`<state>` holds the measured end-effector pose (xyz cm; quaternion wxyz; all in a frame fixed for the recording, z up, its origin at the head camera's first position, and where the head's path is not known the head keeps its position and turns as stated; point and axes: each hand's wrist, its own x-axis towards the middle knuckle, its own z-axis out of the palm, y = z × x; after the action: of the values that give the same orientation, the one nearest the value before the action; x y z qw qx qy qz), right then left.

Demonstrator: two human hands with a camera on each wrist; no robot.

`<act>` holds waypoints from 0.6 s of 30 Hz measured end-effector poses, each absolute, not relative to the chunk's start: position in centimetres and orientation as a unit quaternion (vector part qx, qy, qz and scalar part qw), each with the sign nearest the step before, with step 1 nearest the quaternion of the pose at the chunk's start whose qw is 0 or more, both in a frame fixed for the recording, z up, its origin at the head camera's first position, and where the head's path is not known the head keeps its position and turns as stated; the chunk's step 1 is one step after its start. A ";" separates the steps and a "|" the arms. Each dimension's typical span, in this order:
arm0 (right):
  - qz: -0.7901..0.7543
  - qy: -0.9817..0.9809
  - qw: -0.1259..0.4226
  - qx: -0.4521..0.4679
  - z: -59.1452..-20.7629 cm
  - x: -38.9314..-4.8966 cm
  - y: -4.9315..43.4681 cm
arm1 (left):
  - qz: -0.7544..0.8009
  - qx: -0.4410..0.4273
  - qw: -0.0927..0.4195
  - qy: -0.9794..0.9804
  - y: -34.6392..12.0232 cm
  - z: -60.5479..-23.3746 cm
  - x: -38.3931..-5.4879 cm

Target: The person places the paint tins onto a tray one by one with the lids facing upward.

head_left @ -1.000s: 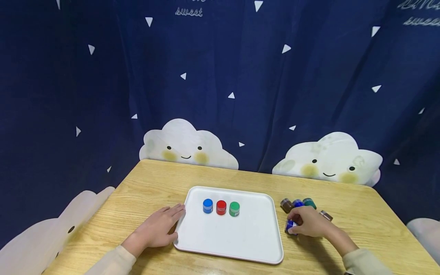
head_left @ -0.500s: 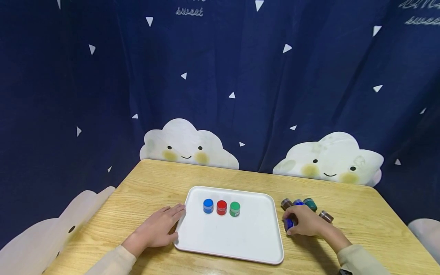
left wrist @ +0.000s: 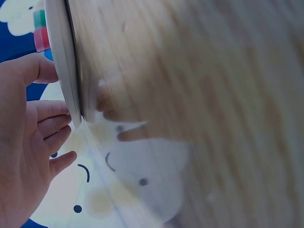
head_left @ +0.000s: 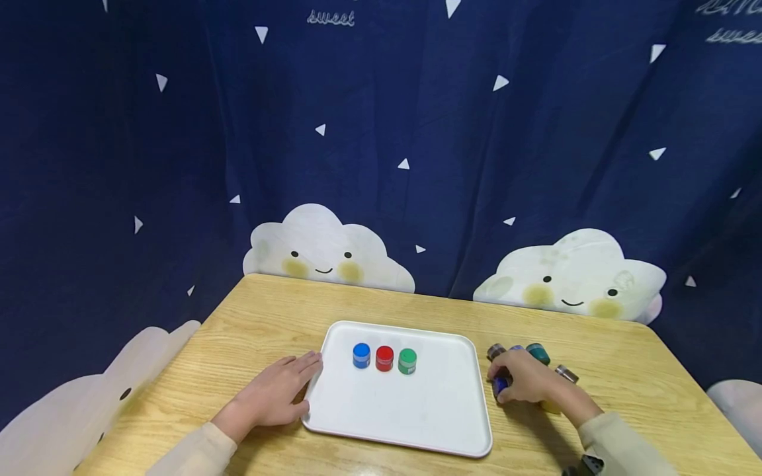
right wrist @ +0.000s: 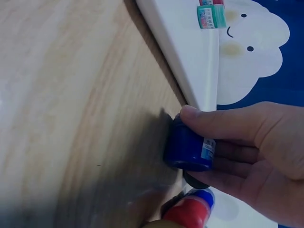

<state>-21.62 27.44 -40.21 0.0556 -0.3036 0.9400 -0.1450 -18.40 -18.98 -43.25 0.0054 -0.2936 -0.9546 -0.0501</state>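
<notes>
My left hand (head_left: 276, 393) lies at the left edge of the white tray (head_left: 417, 416), fingers extended. In the left wrist view, its thumb and fingertips touch the tray's rim. On the tray stand a blue-lidded paint jar (head_left: 361, 356), a red one (head_left: 384, 358) and a green one (head_left: 407, 361), in a row. To the right of the tray, my right hand (head_left: 524, 378) pinches a dark blue paint jar (right wrist: 187, 145) between thumb and fingers, low over the table. The fingers behind the jar are partly hidden.
Around my right hand lie a brown jar (head_left: 495, 351), a teal jar (head_left: 538, 353) and another brownish jar (head_left: 567, 374). A yellow item (head_left: 550, 406) shows under the wrist. A red jar (right wrist: 190, 211) appears below the hand in the right wrist view. A curtain hangs behind the table.
My right hand has shifted slightly left, toward the tray, with the dark blue jar. The yellow item has come into sight beneath the wrist. My left hand stays at the tray's edge.
</notes>
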 end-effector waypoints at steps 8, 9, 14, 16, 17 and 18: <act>-0.153 0.930 0.063 -0.329 -38.7 -22.4 27.0 | -0.042 -0.298 0.011 -0.953 -19.0 -43.3 -18.5; -0.156 0.928 0.061 -0.332 -38.5 -22.6 26.8 | -0.041 -0.299 0.011 -0.953 -19.0 -43.3 -18.5; -0.197 0.917 0.065 -0.340 -37.9 -23.6 25.8 | -0.046 -0.296 0.006 -0.954 -19.0 -43.1 -18.5; -0.213 0.913 0.073 -0.341 -37.8 -24.1 25.3 | -0.046 -0.296 0.007 -0.954 -18.9 -43.1 -18.5; -0.219 0.910 0.076 -0.343 -37.8 -24.3 25.1 | -0.047 -0.297 0.007 -0.954 -18.9 -43.1 -18.5; -0.227 0.908 0.081 -0.342 -37.8 -24.5 24.9 | -0.047 -0.298 0.008 -0.953 -18.9 -43.2 -18.5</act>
<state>-24.55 24.91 -37.82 0.0811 -0.3418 0.9083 -0.2271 -18.45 -18.93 -43.17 0.0083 -0.2978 -0.9535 -0.0466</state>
